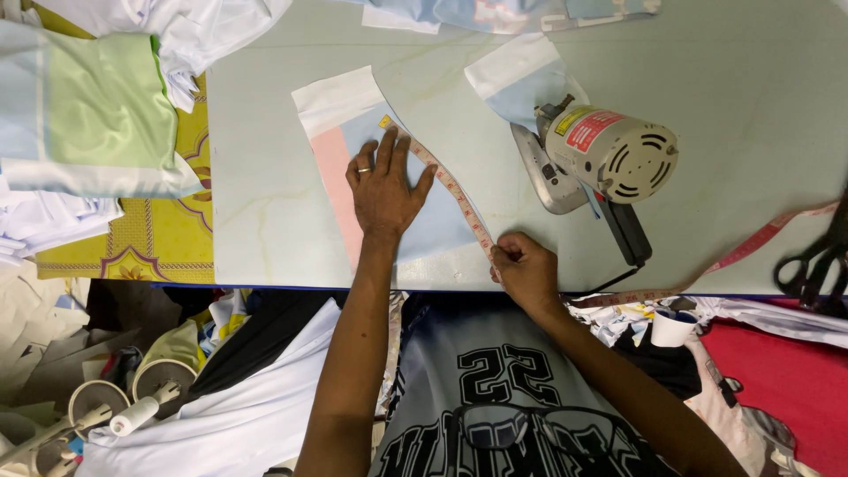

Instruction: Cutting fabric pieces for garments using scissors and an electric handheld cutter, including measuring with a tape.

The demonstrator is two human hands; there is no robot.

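My left hand (384,187) lies flat, fingers spread, on a cut fabric piece (346,146) coloured white, pink and pale blue, and pins the upper end of a measuring tape (455,196) against its curved edge. A ring shows on one finger. My right hand (523,268) pinches the tape at the fabric's lower corner, near the table's front edge. The tape runs taut and diagonal between both hands, then trails off to the right.
An electric rotary cloth cutter (601,159) stands on the pale table (265,194) right of the fabric, partly on a second cut piece (521,75). Black scissors (817,261) lie far right. Folded fabrics (88,115) pile at the left. Thread cones (132,402) sit below.
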